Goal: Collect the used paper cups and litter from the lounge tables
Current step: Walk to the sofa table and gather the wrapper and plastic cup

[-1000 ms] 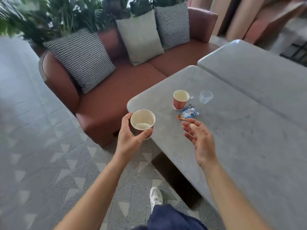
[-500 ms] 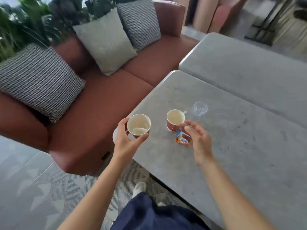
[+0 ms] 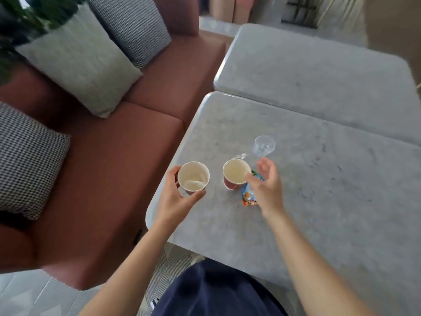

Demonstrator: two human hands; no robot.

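Left hand point(image 3: 177, 197): reaches over the near-left corner of the tabletop point(image 3: 319, 201), thumb and fingers wrapped round a cup point(image 3: 193, 177).
Cup: upright, mouth up, pale residue inside; whether it rests on the tabletop is unclear.
Right hand point(image 3: 266, 188): extended, fingers loosely spread, gripping nothing, thumb tip at the rim of the second cup point(image 3: 235, 174).
Second cup: upright on the tabletop.
Wrapper point(image 3: 248, 198): beside the second cup, mostly hidden by the right hand.
Clear plastic point(image 3: 264, 145): beyond the fingers, shape unclear.

Soft daylight, blurred throughout, edges warped.
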